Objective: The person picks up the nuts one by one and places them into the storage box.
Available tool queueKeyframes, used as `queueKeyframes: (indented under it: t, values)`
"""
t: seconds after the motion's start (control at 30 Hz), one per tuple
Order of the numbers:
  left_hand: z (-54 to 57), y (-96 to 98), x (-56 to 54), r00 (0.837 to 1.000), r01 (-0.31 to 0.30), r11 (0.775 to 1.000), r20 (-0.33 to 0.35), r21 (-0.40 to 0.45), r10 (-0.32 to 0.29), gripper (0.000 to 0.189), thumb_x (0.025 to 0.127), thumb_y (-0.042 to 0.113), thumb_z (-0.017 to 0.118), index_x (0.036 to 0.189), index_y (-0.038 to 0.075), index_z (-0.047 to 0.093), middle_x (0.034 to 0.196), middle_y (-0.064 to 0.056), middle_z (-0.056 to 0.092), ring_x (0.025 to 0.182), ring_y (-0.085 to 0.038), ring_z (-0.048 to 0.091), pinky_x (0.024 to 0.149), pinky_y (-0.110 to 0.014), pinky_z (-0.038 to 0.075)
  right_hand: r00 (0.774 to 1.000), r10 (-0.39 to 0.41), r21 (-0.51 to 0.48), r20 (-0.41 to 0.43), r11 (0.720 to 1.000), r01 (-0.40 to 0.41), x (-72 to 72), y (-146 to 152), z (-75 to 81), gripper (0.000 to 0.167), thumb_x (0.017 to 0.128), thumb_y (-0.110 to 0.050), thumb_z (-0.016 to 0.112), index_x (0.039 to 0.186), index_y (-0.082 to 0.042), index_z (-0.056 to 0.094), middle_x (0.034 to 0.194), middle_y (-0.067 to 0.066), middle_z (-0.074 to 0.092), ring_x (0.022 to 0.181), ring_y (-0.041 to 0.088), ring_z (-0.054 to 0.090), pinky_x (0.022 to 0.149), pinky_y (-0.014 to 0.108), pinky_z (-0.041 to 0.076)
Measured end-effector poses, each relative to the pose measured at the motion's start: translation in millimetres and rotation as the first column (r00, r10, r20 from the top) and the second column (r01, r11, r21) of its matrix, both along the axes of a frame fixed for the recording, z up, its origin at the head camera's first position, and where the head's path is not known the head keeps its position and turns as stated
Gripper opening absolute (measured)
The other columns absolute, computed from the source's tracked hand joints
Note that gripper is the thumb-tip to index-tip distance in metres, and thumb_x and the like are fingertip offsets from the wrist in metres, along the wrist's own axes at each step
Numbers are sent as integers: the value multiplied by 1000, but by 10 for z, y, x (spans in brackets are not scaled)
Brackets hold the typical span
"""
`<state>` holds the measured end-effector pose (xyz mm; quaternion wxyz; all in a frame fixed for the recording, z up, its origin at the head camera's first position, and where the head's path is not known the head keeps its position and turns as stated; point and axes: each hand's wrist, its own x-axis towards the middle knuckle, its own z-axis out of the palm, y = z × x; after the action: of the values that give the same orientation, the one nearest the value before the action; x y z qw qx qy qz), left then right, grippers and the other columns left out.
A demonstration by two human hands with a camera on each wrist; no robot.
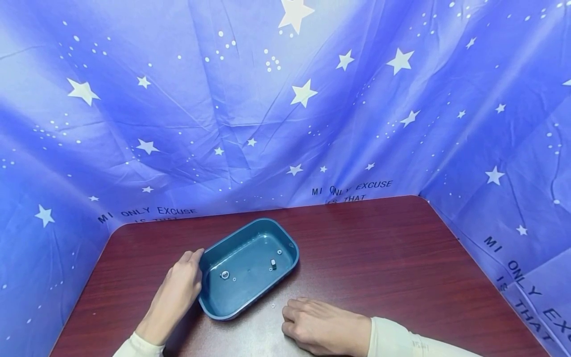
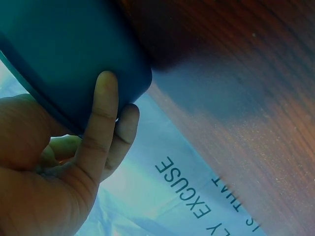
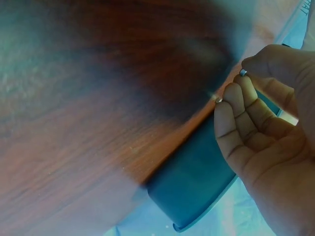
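A dark teal rectangular tray point(image 1: 247, 295) sits at an angle on the table, several small metal pieces inside it. My left hand point(image 1: 178, 285) grips its left end; the left wrist view shows fingers point(image 2: 106, 98) against the outer wall and the thumb at the rim. Just in front of the tray's right part is my right hand point(image 1: 323, 325), knuckles up, fingers bent. Seen from the right wrist, its thumb and a fingertip pinch a tiny silvery metal piece point(image 3: 243, 72), too small to name. A shiny spot point(image 3: 218, 101) shows at another fingertip.
In the tray lie a nut-like ring point(image 1: 225, 274), a small metal block point(image 1: 273, 264) and tinier rings. One tiny ring point(image 1: 273, 306) lies on the reddish-brown table point(image 1: 357, 253) left of my right hand. A blue star-printed curtain point(image 1: 250, 99) encloses the table's back and sides.
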<state>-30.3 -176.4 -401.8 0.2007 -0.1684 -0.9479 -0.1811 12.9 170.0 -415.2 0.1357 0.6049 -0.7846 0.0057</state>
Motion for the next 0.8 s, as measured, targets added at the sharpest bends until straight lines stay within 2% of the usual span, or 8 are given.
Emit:
queueKeyframes:
  t: [0.8]
  values:
    - [-29, 3, -11, 1000, -9, 1000, -13, 20, 10, 40, 89, -15, 63, 128, -16, 68, 100, -22, 70, 83, -41, 75, 74, -54, 64, 1000, -7, -16, -6, 1000, 7, -65, -23, 75, 20, 98, -14, 71, 83, -22, 60, 83, -8, 51, 75, 10, 50, 67, 24, 42]
